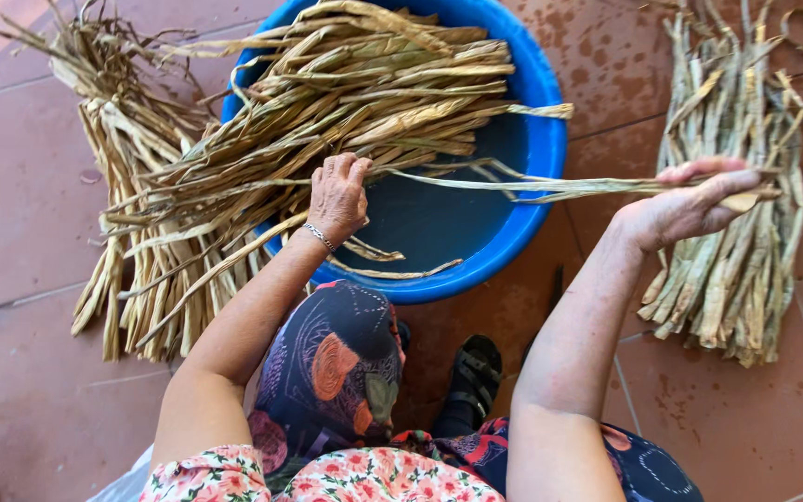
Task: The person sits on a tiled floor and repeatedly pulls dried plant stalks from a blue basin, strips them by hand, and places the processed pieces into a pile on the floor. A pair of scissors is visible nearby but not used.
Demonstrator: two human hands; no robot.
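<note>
Single head-worn view, looking steeply down, close over the blue basin (541, 112).

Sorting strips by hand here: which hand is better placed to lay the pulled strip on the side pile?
Right hand: it holds the strip's end directly over the pile.

A: Open room? Bare red tiled floor (20, 214) far left, and between round blue plastic basin (543, 139) and right dried-leaf bundle (736, 232).

B: Blocked: dry leaf heap (346, 84) covers basin's left; a stretched strip (532, 186) crosses the gap.
</note>
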